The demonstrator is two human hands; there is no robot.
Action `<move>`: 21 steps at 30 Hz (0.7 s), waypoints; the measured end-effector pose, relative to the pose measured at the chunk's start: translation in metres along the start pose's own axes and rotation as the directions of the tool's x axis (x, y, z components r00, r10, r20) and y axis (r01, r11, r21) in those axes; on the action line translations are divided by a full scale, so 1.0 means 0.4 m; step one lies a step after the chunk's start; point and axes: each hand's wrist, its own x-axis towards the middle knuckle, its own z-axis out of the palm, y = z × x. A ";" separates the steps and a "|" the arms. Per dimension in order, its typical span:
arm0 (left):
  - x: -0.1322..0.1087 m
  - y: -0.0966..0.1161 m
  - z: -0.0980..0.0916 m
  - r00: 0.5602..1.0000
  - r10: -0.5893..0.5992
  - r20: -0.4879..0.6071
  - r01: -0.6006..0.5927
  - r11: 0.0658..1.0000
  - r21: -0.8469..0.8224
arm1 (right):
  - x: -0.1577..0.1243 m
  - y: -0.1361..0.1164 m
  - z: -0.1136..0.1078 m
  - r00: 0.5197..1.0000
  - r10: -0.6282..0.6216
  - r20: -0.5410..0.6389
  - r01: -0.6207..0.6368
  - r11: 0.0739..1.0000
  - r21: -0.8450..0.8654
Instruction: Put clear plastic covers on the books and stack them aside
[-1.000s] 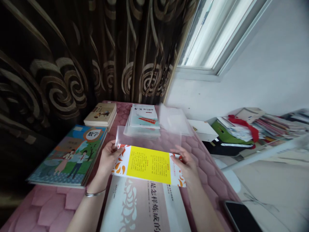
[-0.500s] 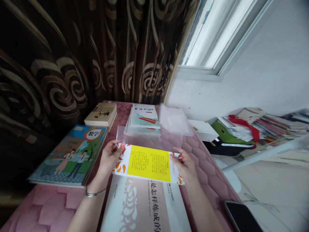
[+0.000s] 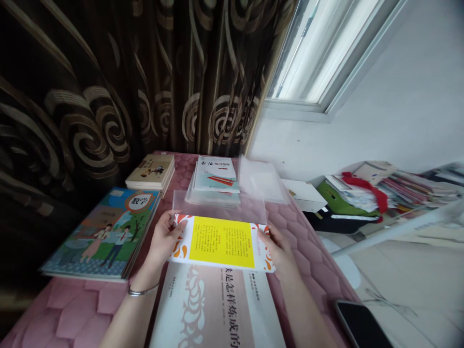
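My left hand (image 3: 166,236) is closed on the left end of a white paper strip (image 3: 222,241) with a yellow printed panel and orange petal shapes, thumb on top. On its right end, my right hand (image 3: 277,249) pinches it the same way. The strip is raised over the upper part of a book (image 3: 217,309) with a grey and pinkish cover; I cannot tell whether the two are joined. A clear plastic sheet (image 3: 217,205) runs behind the strip, and its near edge is hidden.
Left of my hands lie math textbooks (image 3: 105,232) and a stack of tan books (image 3: 150,171). Behind are white booklets (image 3: 215,174) and clear plastic sheets (image 3: 263,179). A phone (image 3: 362,324) lies at front right on the pink padded cover (image 3: 83,304). Piled papers (image 3: 402,188) stand beyond.
The right fingers, earlier partly spread above the strip, have curled behind its end. The strip and the clear sheet have shifted slightly left.
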 end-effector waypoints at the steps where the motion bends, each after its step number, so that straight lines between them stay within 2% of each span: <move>1: 0.002 -0.004 -0.002 1.000 0.008 -0.004 -0.008 1.000 0.007 | 0.001 0.000 -0.004 1.000 0.017 0.000 -0.017 1.000 0.005; 6: 0.004 -0.010 -0.011 1.000 0.018 -0.009 -0.018 0.999 0.039 | 0.000 -0.004 -0.008 0.997 0.073 -0.012 -0.073 0.997 0.028; 13: -0.007 0.002 -0.008 1.000 0.004 0.006 -0.004 1.000 0.030 | -0.009 -0.018 0.000 0.996 0.065 0.063 -0.068 0.997 0.042; 21: -0.013 0.014 -0.007 1.000 -0.010 0.010 0.009 0.998 0.055 | -0.014 -0.016 0.012 0.995 0.096 -0.024 -0.092 0.987 0.135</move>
